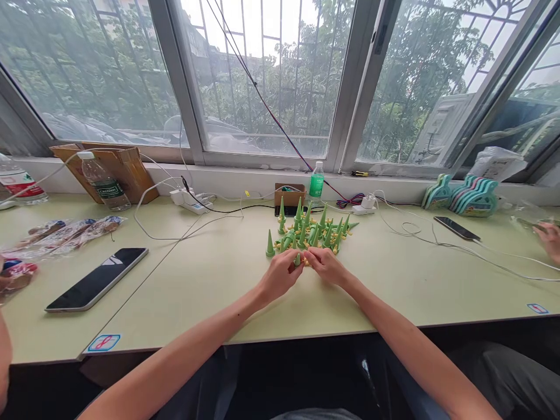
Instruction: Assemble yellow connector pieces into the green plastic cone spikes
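My left hand (282,273) is closed around a green cone-shaped spike (297,259), whose body shows between the fingers. Right beside it, my right hand (327,266) is pinched, its fingertips meeting those of the left at the spike. What the right fingertips grip is mostly hidden; a bit of yellow shows just below them. Just beyond both hands, a cluster of similar green spikes (322,217) with small yellow fittings covers the table, some upright and others lying on their sides. One upright spike (270,244) stands at the cluster's left edge.
The pale table (196,286) carries a large phone (98,280) and wrapped snacks (65,236) on the left. Behind the spikes are a small cardboard box (289,195) and a green bottle (316,181). White cables (464,248) trail rightward past another phone (456,228), near another person's hand (549,239).
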### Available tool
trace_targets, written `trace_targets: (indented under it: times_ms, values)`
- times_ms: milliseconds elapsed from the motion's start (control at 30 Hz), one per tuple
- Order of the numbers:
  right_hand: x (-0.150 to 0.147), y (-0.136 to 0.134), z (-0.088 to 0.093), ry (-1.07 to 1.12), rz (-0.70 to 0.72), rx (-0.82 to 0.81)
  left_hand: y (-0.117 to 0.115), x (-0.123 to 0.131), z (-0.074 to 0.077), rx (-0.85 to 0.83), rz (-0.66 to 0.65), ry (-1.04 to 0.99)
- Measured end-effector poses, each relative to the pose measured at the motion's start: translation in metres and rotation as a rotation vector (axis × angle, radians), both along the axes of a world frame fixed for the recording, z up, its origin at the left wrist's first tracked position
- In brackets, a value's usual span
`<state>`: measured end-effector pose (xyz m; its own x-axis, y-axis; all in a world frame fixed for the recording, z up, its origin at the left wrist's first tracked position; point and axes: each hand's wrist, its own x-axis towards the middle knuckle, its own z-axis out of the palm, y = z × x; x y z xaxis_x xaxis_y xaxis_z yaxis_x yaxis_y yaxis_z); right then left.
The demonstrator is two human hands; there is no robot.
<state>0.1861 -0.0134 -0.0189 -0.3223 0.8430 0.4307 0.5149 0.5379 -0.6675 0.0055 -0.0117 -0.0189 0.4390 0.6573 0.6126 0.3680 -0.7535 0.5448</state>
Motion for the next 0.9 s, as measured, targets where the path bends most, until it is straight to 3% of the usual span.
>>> trace_targets:
  times_ms: [467,667,900]
  values:
    - [0.0005,-0.0042,0.0059,0.097,0.069,-0.071,0.001,0.0002,0.0024,-0.053,0.041,-0.057]
    - [0.0013,-0.0005,0.0013,0.02,-0.001,-0.002,0.0007,0.0007,-0.0004,-0.016,0.021,-0.013]
    - [-0.0002,0.0013,0.0007,0.013,0.003,-0.046,-0.0013,0.0013,0.0019,-0.013,-0.009,-0.01]
